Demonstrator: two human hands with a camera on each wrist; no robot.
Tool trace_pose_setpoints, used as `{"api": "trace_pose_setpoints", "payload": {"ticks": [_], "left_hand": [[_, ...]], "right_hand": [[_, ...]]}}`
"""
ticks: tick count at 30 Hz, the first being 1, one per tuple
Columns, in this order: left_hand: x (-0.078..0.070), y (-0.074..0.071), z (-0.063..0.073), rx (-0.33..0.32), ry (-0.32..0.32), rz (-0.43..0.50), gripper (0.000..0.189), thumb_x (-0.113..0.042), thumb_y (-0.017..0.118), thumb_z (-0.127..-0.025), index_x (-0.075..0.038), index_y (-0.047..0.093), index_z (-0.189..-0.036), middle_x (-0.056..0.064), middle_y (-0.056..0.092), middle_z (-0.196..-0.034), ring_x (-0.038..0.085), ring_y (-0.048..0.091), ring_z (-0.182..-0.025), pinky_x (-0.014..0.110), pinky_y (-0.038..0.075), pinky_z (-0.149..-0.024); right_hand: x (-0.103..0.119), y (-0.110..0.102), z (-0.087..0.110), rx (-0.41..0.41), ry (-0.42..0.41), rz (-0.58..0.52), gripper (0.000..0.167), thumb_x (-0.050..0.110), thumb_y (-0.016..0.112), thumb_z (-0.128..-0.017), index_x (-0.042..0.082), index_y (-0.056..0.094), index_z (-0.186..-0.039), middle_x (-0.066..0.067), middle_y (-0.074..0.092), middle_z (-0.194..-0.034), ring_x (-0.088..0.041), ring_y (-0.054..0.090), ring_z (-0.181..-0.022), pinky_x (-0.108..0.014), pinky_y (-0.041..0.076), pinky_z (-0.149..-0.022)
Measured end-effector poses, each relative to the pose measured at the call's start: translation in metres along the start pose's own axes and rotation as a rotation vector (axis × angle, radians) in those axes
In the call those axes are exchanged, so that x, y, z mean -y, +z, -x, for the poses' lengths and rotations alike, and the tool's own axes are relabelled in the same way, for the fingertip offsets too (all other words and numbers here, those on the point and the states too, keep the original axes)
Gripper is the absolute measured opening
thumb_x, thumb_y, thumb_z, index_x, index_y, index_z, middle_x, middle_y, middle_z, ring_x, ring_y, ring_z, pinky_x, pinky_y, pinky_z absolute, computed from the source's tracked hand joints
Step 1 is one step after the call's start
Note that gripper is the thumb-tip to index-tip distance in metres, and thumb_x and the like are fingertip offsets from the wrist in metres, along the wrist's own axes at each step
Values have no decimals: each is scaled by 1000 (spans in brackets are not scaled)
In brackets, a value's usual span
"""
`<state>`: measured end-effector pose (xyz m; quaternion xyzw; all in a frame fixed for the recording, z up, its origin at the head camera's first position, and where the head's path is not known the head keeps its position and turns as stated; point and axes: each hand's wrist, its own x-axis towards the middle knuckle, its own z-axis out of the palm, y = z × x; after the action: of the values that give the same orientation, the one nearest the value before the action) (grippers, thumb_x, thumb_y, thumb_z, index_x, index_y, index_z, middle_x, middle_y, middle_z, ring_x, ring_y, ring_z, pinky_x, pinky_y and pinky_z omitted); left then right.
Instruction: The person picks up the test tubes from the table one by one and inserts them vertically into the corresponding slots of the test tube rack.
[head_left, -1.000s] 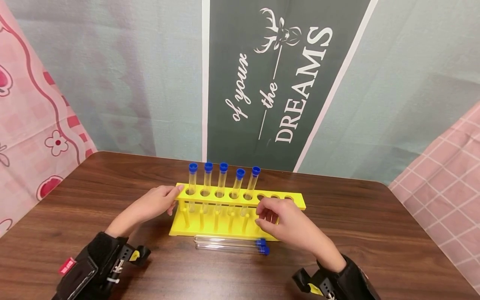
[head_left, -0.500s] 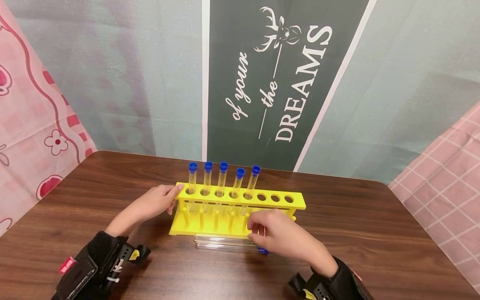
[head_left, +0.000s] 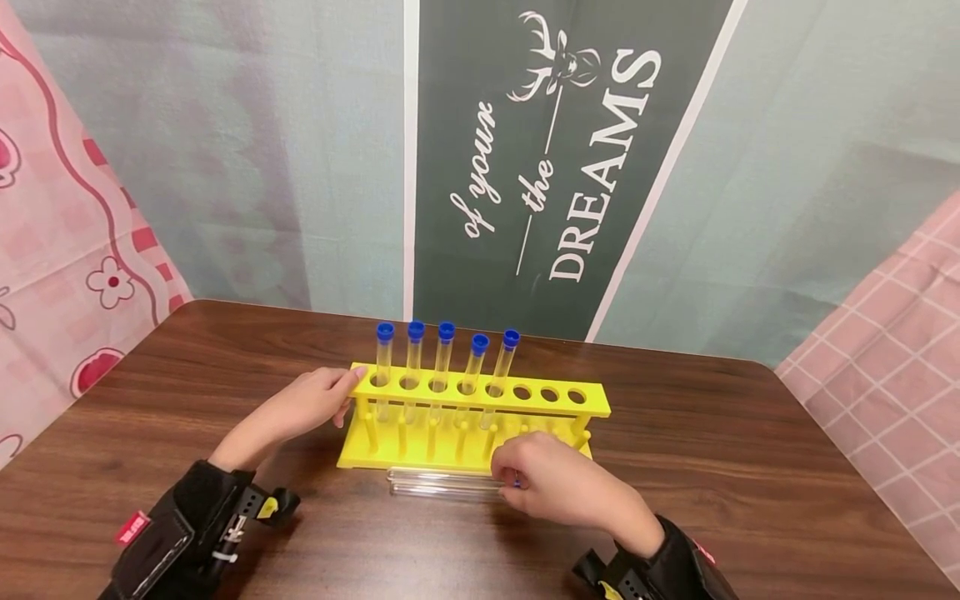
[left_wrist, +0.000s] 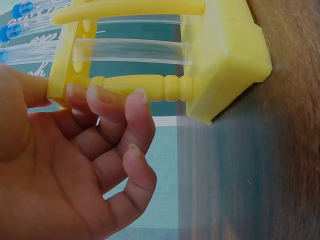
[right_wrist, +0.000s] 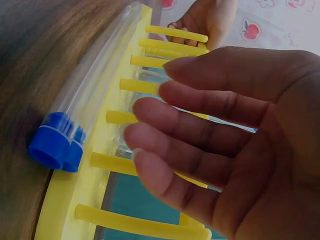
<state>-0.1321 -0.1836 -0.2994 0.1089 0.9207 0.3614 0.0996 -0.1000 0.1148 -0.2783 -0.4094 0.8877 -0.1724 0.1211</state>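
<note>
A yellow test tube rack (head_left: 447, 450) stands on the table, with several blue-capped test tubes (head_left: 443, 354) upright or slightly tilted in its left holes. My left hand (head_left: 311, 402) grips the rack's left end, thumb on the upper plate and fingers bent beneath it in the left wrist view. Two clear test tubes (head_left: 442, 483) lie along the rack's front edge. Over their capped end hovers my right hand (head_left: 558, 482), fingers loosely bent. From the right wrist view, these fingers appear apart from the blue caps (right_wrist: 50, 147), holding nothing.
Three holes (head_left: 550, 394) at the rack's right hold no tubes. A row of yellow pegs (right_wrist: 142, 222) rises from its base. The brown wooden table (head_left: 712, 467) reaches back to a printed curtain (head_left: 345, 167); pink cloths (head_left: 67, 208) hang at both sides.
My right hand has come down and toward me from the rack's right holes to the capped end of the lying test tubes. The left hand keeps its grip on the rack.
</note>
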Motion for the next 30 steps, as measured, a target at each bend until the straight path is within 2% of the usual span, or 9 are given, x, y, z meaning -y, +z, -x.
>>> {"api": "trace_pose_setpoints", "payload": {"ticks": [8,18,30], "left_hand": [[-1,-1,-1,-1,3,1,48,-37,30,-100,-3,49,-72,5,47,-58,18,39,-54,30,32,-54],[-1,-1,0,-2,-6,-4,49,-38,30,-100,-3,49,-71,7,49,-58,17,37,-52,30,31,-53],[0,-1,-1,1,-4,-8,49,-38,30,-100,-4,48,-71,5,48,-58,17,38,-53,30,31,-54]], "right_hand": [[-5,4,2,47,39,52,13,8,68,-80,12,58,-72,9,40,-57,-5,37,-54,-20,34,-51],[-12,14,9,-9,23,92,21,5,69,-77,14,52,-68,7,40,-61,-4,36,-55,-19,33,-50],[-16,19,7,6,68,137,21,8,71,-76,13,52,-69,8,38,-62,-5,37,-55,-20,32,-50]]}}
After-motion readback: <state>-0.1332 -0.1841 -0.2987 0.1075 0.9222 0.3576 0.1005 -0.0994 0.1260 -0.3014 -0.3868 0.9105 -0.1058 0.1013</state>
